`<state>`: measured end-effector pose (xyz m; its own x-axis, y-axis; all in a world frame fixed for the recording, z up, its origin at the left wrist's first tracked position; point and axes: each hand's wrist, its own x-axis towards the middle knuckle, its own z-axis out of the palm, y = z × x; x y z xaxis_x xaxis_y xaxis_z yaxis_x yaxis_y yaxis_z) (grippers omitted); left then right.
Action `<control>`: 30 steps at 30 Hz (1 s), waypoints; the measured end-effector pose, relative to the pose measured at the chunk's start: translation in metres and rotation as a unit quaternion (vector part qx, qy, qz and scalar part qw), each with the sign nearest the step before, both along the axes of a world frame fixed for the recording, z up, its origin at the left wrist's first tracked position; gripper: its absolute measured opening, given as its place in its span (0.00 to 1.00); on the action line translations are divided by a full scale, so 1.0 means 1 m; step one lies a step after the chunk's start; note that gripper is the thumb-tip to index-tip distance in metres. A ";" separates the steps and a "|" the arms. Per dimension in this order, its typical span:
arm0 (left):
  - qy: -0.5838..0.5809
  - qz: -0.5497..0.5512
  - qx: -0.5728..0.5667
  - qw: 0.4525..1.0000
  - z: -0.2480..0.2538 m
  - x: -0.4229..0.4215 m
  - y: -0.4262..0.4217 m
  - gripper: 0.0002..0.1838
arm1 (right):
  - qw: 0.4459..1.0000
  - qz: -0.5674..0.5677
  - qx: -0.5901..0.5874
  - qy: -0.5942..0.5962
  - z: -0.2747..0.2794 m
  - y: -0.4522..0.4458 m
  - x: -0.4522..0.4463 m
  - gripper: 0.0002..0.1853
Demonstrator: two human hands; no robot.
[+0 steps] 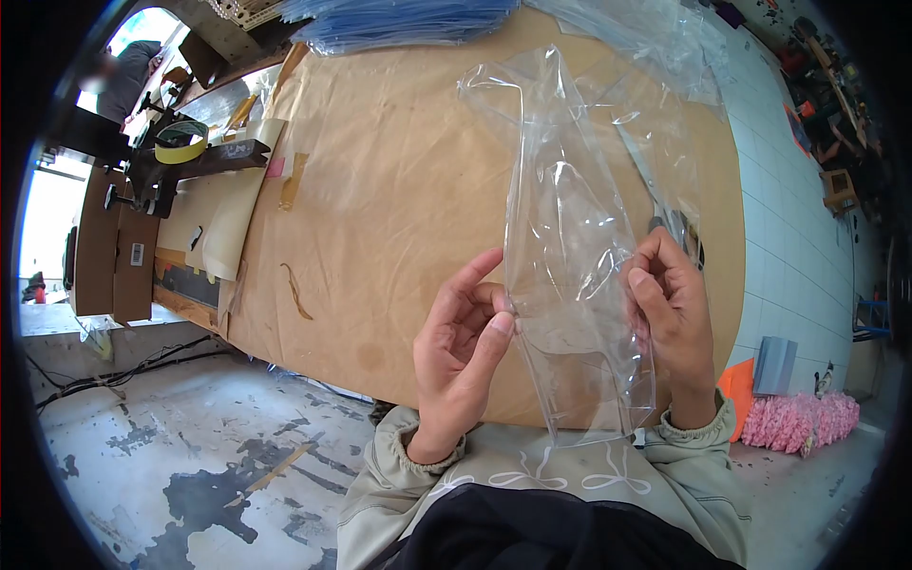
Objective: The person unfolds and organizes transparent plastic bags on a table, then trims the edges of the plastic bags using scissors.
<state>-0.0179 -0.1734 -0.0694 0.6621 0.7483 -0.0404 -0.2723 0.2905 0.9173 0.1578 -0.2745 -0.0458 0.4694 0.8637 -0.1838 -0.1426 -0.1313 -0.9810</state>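
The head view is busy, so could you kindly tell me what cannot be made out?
In the head view:
Clear plastic: glare and folds obscure its layers.
Scissors: handles partly hidden by the right hand.
Blue plastic sheets: far end cut off by the top edge.
Barcode label: too small to read.

Through my feed I'm seeing the plastic pouch [570, 209] showing colourless with white glints, while the worktop [399, 171] is showing tan. Blue is colouring the stack of sheets [404, 27], yellow the roll of tape [181, 153], pink the bundle [803, 423]. I'm viewing grey-green sleeves [394, 456], a garment [570, 464] with a white bow pattern, and a grey-blotched white floor [209, 389].
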 end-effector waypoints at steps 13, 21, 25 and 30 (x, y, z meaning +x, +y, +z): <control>-0.010 0.005 -0.027 1.000 0.002 0.001 -0.003 0.22 | 1.000 -0.010 0.004 0.003 -0.001 -0.003 0.001 0.05; 0.017 -0.004 -0.027 0.999 -0.003 0.001 0.016 0.15 | 0.999 0.024 -0.037 -0.002 0.010 -0.010 0.001 0.05; 0.028 0.009 -0.181 0.983 0.000 -0.001 0.058 0.12 | 0.993 0.101 -0.051 -0.013 0.014 -0.023 0.010 0.05; 0.039 -0.031 -0.147 0.988 0.002 -0.003 0.067 0.11 | 0.986 0.150 -0.074 -0.010 0.012 -0.026 0.018 0.06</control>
